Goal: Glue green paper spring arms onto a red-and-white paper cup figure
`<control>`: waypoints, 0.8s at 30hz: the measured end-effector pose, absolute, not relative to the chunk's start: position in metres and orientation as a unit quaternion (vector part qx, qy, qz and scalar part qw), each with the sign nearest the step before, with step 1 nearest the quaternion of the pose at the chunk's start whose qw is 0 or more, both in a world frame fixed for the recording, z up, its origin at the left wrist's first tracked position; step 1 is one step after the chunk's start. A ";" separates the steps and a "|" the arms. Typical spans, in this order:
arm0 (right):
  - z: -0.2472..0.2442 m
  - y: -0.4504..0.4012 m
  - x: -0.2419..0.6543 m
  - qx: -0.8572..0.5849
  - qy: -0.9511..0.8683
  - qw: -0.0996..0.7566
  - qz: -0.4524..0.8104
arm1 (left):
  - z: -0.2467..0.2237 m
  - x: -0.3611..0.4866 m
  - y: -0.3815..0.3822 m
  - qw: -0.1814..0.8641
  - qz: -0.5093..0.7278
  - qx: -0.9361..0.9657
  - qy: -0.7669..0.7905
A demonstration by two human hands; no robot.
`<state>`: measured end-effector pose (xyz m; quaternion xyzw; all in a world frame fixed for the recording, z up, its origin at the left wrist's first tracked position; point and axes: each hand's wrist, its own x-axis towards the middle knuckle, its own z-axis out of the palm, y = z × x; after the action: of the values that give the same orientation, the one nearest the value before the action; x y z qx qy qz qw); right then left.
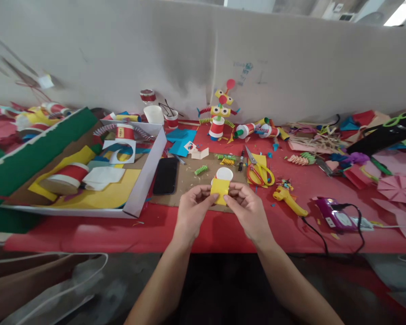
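A small yellow piece of paper (219,191) is held up between both hands over the front of a brown cardboard mat (189,178). My left hand (196,208) pinches its left edge with thumb and fingers. On the opposite edge, my right hand (246,208) grips it the same way. Just behind the paper stands a cup with a white round top (224,173), its lower part mostly hidden. Short folded paper springs, one green (200,170) and one yellow (228,160), lie on the mat beyond the hands.
Scissors with orange handles (253,174), a yellow pair (267,175) and a yellow glue gun (289,201) lie right. A phone (165,176) and a white-walled box (145,176) are left. Behind stands a paper-cup figure (217,127); a purple power strip (334,214) trails cords.
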<state>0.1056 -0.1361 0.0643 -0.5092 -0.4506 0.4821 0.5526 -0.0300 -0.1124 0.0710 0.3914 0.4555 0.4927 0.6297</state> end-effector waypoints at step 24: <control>0.071 -0.124 0.104 -0.549 -0.464 0.536 0.441 | 0.061 -0.018 -0.103 0.595 0.548 0.392 0.439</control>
<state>0.1043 -0.1240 0.0712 -0.5494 -0.4642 0.4414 0.5365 -0.0178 -0.1033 0.0612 0.3918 0.4391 0.5478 0.5947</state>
